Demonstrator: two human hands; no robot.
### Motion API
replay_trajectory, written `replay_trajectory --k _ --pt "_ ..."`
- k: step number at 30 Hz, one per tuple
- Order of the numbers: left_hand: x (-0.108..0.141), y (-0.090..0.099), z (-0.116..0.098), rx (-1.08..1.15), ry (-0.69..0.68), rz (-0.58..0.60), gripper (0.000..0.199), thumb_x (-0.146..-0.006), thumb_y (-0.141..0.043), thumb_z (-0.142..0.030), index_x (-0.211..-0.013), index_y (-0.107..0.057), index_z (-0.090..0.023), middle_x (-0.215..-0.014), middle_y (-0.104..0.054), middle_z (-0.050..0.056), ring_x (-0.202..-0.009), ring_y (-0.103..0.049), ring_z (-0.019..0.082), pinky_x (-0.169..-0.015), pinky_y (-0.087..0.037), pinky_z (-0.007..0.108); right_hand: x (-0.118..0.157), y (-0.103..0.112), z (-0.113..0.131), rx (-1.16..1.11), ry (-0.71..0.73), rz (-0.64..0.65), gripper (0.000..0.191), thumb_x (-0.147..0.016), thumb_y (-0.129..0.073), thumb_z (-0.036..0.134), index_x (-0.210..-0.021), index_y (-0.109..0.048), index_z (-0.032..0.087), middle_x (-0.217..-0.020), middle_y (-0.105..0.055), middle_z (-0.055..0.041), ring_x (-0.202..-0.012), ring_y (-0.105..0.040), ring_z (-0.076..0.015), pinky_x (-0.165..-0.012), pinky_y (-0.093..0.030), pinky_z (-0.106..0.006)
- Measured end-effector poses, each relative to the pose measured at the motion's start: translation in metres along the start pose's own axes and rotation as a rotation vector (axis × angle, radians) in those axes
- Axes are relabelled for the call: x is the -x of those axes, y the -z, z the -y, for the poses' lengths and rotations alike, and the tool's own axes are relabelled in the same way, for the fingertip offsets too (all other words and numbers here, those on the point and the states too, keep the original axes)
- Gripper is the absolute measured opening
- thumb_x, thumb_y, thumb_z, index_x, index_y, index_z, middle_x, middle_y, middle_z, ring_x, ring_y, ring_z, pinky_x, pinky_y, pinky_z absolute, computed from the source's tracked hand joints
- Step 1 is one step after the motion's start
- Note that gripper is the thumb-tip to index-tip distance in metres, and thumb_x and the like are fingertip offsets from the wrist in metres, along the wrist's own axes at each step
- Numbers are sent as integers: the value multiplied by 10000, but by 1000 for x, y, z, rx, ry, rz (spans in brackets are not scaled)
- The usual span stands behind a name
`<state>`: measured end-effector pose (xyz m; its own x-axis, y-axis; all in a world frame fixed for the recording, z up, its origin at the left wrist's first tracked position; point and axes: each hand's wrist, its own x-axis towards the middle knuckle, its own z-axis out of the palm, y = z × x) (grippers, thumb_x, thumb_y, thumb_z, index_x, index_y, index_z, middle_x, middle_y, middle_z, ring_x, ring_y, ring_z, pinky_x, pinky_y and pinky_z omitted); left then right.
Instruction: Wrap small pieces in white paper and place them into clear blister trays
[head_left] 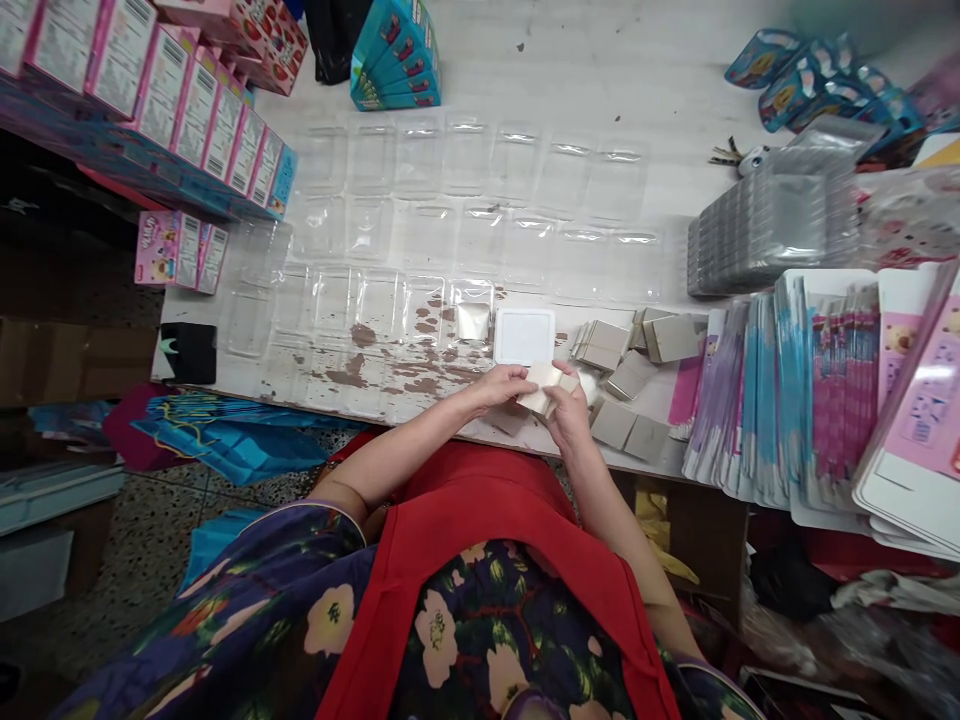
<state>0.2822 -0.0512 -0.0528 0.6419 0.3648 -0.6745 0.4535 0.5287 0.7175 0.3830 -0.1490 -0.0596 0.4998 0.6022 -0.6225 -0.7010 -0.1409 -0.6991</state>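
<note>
Near the table's front edge, my left hand [504, 386] and my right hand [568, 400] meet at a small cream-coloured stack of paper or card pieces [539, 388]. The left fingers pinch its left side, and the right thumb and fingers close on its right side. Just beyond the hands lies a white square lid or tray [525, 337]. To its left, a cream piece [472, 321] sits in a clear plastic tray. Several bundles of grey-beige cards [604, 345] lie right of my right hand.
Rows of clear plastic trays [426, 160] cover the middle of the table [570, 50]. Stacked clear trays [765, 215] and upright packaging cards [787, 380] stand at the right. Pink boxes [161, 85] line the left, and a blue fan-shaped pack [397, 60] lies at the back.
</note>
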Motion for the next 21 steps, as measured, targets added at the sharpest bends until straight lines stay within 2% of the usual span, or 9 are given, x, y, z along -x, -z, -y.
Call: replay_trajectory --k 2,4,7,9,12,15,18,21 --pt "-5 2 -1 -95 -84 -7 188 -712 -654 -266 -838 -609 -133 -642 -592 -30 -574 -546 86 -538 -418 189 1 -1 -4 105 53 30 509 -589 -673 168 -1072 -532 246 -793 -641 45 -661 -578 -127 -584 -480 -236" --pt "-13 7 -7 -298 -139 -45 173 -704 -642 -229 -850 -622 -138 -683 -603 -18 -625 -553 108 -565 -417 206 0 -1 -7 166 98 26 517 -597 -652 143 -1091 -542 251 -808 -617 54 -641 -549 -101 -555 -455 -203" --pt "-30 19 -20 -564 -168 -222 108 -758 -574 -205 -820 -634 -140 -729 -617 16 -660 -555 135 -593 -421 236 -3 5 -6 115 111 -71 521 -571 -615 107 -1069 -564 253 -772 -550 84 -538 -455 -51 -475 -384 -159" --pt "-45 26 -28 -614 -164 -326 127 -783 -549 -201 -844 -641 -139 -761 -631 30 -683 -563 146 -614 -429 249 -4 10 -2 55 77 -121 491 -552 -614 105 -1023 -582 239 -735 -517 95 -493 -402 -34 -437 -345 -150" --pt "-66 30 -32 -666 -166 -380 154 -789 -549 -196 -889 -648 -135 -799 -645 37 -739 -577 164 -663 -443 266 -3 19 2 -2 11 -138 467 -524 -630 100 -975 -599 219 -709 -515 93 -502 -414 -37 -427 -341 -150" --pt "-80 26 -28 -821 -198 -450 190 -841 -484 -189 -927 -646 -139 -914 -647 76 -853 -585 201 -758 -459 310 -1 24 2 -32 -34 -145 457 -515 -633 90 -953 -604 216 -705 -529 90 -508 -425 -41 -427 -351 -158" --pt "-83 23 -22 -980 -244 -531 246 -847 -486 -167 -1049 -621 -129 -1112 -594 127 -1031 -546 245 -879 -444 350 1 29 -2 -48 -61 -151 459 -512 -634 78 -949 -605 217 -701 -541 88 -511 -434 -45 -423 -358 -160" --pt "-77 28 -19 -979 -267 -619 384 -847 -531 -208 -1219 -540 -113 -1229 -536 144 -1148 -485 264 -959 -416 365 2 34 -5 -105 -111 -138 471 -505 -643 69 -950 -603 218 -697 -548 87 -508 -430 -46 -415 -352 -158"
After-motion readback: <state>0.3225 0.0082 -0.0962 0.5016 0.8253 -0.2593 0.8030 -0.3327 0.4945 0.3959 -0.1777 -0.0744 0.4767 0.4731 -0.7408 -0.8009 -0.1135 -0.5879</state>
